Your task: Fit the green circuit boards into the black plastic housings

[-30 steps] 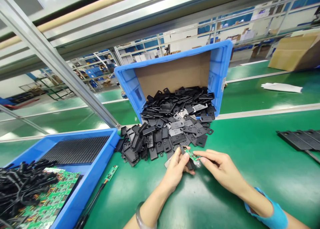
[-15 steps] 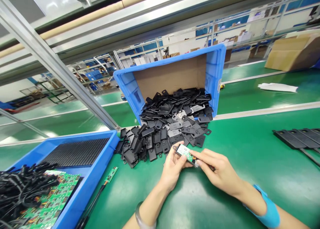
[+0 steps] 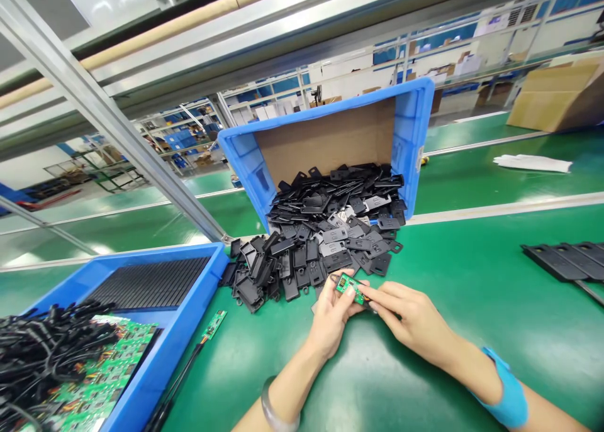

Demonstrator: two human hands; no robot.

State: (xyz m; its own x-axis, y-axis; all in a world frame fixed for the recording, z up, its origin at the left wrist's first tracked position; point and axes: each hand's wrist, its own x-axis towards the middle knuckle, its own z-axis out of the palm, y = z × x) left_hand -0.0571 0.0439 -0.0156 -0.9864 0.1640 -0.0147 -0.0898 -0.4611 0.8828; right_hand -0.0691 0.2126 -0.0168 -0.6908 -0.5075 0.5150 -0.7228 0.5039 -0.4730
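Note:
My left hand [image 3: 334, 312] is closed around a small black plastic case, its thumb lying on the green circuit board [image 3: 348, 286] set in it. A dark display block shows near the board's upper left end, and a loop of the case sticks out there. At the board's lower right end my right hand [image 3: 408, 315] is closed, with its index finger against the board beside the orange and dark wires [image 3: 367, 299]. A short piece of black cable shows under its fingers; most is hidden. Just beyond both hands lies a pile of black plastic case parts [image 3: 292, 262].
A blue crate [image 3: 422, 143] on its side spills black case parts toward me. At left, a blue tray [image 3: 182, 331] holds boards, cables and black parts in a row. One wired board [image 3: 214, 325] lies beside it. Black cased units [image 3: 557, 262] and a white glove [image 3: 533, 163] are right.
The circuit board has tilted in my hands, so its white glare is gone and the display block shows. My fingers have shifted slightly on it. The view has moved a little.

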